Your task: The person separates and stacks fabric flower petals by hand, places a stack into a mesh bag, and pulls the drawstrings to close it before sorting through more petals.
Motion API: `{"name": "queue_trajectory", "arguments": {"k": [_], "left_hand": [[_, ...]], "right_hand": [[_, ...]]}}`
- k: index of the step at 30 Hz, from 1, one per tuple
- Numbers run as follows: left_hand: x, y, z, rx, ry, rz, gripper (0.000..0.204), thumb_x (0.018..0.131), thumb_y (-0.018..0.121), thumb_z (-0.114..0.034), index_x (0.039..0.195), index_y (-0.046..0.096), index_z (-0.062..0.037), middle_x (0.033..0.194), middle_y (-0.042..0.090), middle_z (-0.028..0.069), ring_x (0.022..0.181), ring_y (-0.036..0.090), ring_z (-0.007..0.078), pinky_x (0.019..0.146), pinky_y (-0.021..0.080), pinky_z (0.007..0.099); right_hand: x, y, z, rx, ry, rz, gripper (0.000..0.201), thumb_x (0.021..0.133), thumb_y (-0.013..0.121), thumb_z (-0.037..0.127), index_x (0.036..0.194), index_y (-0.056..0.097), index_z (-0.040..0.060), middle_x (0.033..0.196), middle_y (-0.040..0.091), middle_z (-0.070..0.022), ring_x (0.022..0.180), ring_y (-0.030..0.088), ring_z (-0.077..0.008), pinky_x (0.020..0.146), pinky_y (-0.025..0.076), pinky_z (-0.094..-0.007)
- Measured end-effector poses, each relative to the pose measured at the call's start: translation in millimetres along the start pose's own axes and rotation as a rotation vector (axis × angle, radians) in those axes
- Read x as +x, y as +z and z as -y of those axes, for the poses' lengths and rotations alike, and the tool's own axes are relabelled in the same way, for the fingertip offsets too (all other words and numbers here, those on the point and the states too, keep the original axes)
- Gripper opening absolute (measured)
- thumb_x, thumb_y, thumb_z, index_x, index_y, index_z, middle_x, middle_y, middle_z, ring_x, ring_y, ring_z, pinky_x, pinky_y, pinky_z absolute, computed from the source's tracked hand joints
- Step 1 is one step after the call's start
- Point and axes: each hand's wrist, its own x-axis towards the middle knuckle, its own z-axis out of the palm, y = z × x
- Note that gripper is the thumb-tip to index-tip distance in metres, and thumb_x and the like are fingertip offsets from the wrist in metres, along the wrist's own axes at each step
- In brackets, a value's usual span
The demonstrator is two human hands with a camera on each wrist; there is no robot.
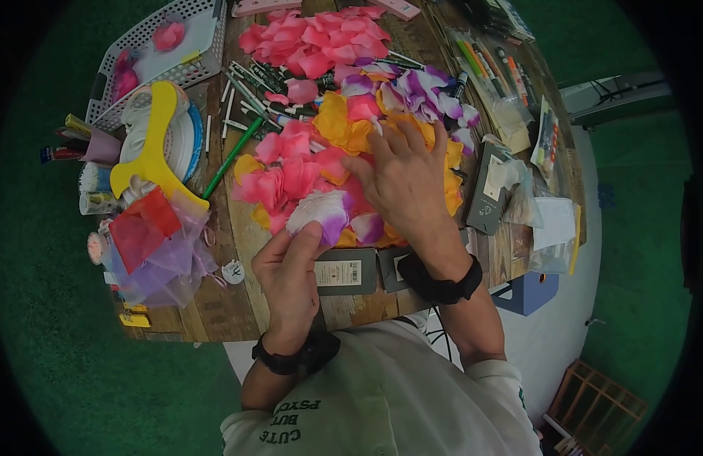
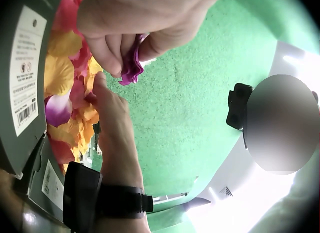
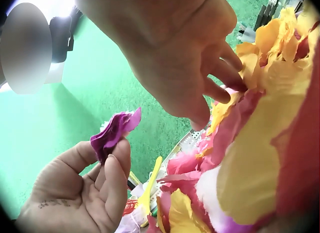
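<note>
My left hand (image 1: 291,266) pinches a small stack of white and purple petals (image 1: 321,216) between thumb and fingers, above the near edge of a mixed petal pile (image 1: 291,175). In the right wrist view the stack's purple side (image 3: 112,135) shows. My right hand (image 1: 412,190) reaches over the pile with its fingers spread, the fingertips among orange petals (image 1: 344,125). In the right wrist view those fingers (image 3: 220,83) touch orange and pink petals. Whether they hold any petal, I cannot tell.
Pink petals (image 1: 313,42) and purple-white petals (image 1: 420,91) lie farther back. Around them are a white basket (image 1: 207,68), a yellow-handled item (image 1: 163,125), a green stick (image 1: 231,159), mesh bags (image 1: 165,254), marker pens (image 1: 492,68) and dark boxes (image 1: 344,272) at the near edge.
</note>
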Motion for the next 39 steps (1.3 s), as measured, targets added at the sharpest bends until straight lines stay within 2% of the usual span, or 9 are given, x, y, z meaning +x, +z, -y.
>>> {"name": "queue_trajectory", "arguments": {"k": [5, 8, 10, 17, 19, 23, 24, 30, 39], "left_hand": [[1.1, 0.4, -0.3, 0.063, 0.002, 0.012, 0.02, 0.087, 0.057, -0.005, 0.103, 0.059, 0.0068, 0.104, 0.061, 0.0147, 0.093, 0.063, 0.0221, 0.082, 0.054, 0.0353], [1.3, 0.3, 0.7, 0.057, 0.01, 0.013, 0.02, 0.087, 0.058, -0.006, 0.102, 0.059, 0.0067, 0.104, 0.061, 0.0146, 0.094, 0.063, 0.0221, 0.082, 0.054, 0.0355], [2.4, 2.5, 0.0, 0.061, 0.015, 0.018, 0.02, 0.087, 0.058, -0.006, 0.102, 0.059, 0.0065, 0.104, 0.061, 0.0145, 0.093, 0.063, 0.022, 0.082, 0.054, 0.0352], [4.7, 9.3, -0.5, 0.045, 0.028, -0.009, 0.018, 0.086, 0.057, -0.002, 0.1, 0.062, 0.0089, 0.099, 0.063, 0.0121, 0.087, 0.063, 0.0169, 0.08, 0.053, 0.0304], [6.7, 9.1, 1.4, 0.065, 0.027, -0.029, 0.017, 0.086, 0.058, -0.002, 0.1, 0.062, 0.008, 0.097, 0.064, 0.0108, 0.084, 0.062, 0.0149, 0.078, 0.052, 0.0282], [4.7, 8.1, 5.6, 0.116, 0.041, -0.036, 0.017, 0.086, 0.058, -0.003, 0.1, 0.064, 0.0054, 0.09, 0.065, 0.0059, 0.079, 0.06, 0.0083, 0.071, 0.048, 0.0215], [3.9, 9.1, 7.0, 0.115, 0.041, -0.034, 0.017, 0.086, 0.058, -0.003, 0.1, 0.064, 0.0054, 0.09, 0.065, 0.0059, 0.079, 0.06, 0.0083, 0.071, 0.048, 0.0215], [-3.6, 12.4, 12.3, 0.182, 0.154, -0.005, 0.019, 0.087, 0.057, -0.003, 0.102, 0.063, 0.0053, 0.089, 0.065, 0.0028, 0.077, 0.056, 0.0051, 0.071, 0.045, 0.0188], [-8.5, 13.1, 9.2, 0.082, 0.018, 0.071, 0.018, 0.087, 0.056, -0.002, 0.102, 0.063, 0.0055, 0.094, 0.065, 0.0058, 0.082, 0.058, 0.0077, 0.072, 0.046, 0.0201]], "right_hand": [[-0.6, -3.9, -13.8, 0.264, 0.008, -0.111, 0.031, 0.077, 0.067, 0.023, 0.098, 0.063, 0.0003, 0.09, 0.065, -0.0119, 0.096, 0.058, -0.0303, 0.097, 0.029, -0.0547], [-4.4, -19.1, -13.5, 0.521, 0.189, -0.16, 0.025, 0.078, 0.066, 0.012, 0.1, 0.065, -0.0007, 0.082, 0.067, -0.0096, 0.084, 0.063, -0.0226, 0.089, 0.041, -0.0423], [-4.4, -33.5, -6.9, 1.043, 0.703, -0.109, 0.028, 0.08, 0.065, 0.007, 0.107, 0.064, -0.0007, 0.082, 0.066, -0.008, 0.076, 0.061, -0.0126, 0.076, 0.045, -0.0233], [-14.2, -57.2, 2.9, 1.463, 0.727, -0.104, 0.044, 0.079, 0.064, 0.003, 0.121, 0.054, -0.0032, 0.088, 0.066, -0.0085, 0.08, 0.059, -0.0095, 0.077, 0.045, -0.0212], [-23.2, -60.5, 6.0, 1.517, 0.658, 0.056, 0.051, 0.08, 0.061, -0.003, 0.128, 0.044, -0.006, 0.096, 0.066, -0.0125, 0.081, 0.061, -0.0127, 0.074, 0.048, -0.0229], [-39.1, -55.1, 17.1, 1.209, 0.304, 0.271, 0.033, 0.077, 0.065, 0.003, 0.109, 0.061, -0.0022, 0.09, 0.068, -0.0103, 0.083, 0.064, -0.0122, 0.1, 0.038, -0.0419], [-38.3, -52.2, 26.8, 1.188, 0.344, 0.171, 0.021, 0.075, 0.066, 0.006, 0.095, 0.066, 0.0003, 0.083, 0.068, -0.0104, 0.083, 0.066, -0.0172, 0.105, 0.028, -0.0481], [-40.3, -43.8, 33.5, 0.836, 0.222, -0.067, 0.009, 0.075, 0.066, 0.008, 0.083, 0.067, 0.0019, 0.076, 0.066, -0.0131, 0.086, 0.065, -0.0286, 0.1, 0.033, -0.0497], [-40.2, -51.2, 30.1, 0.683, 0.197, -0.033, 0.021, 0.071, 0.072, 0.008, 0.089, 0.067, -0.0006, 0.083, 0.067, -0.0115, 0.085, 0.066, -0.023, 0.102, 0.032, -0.0491]]}}
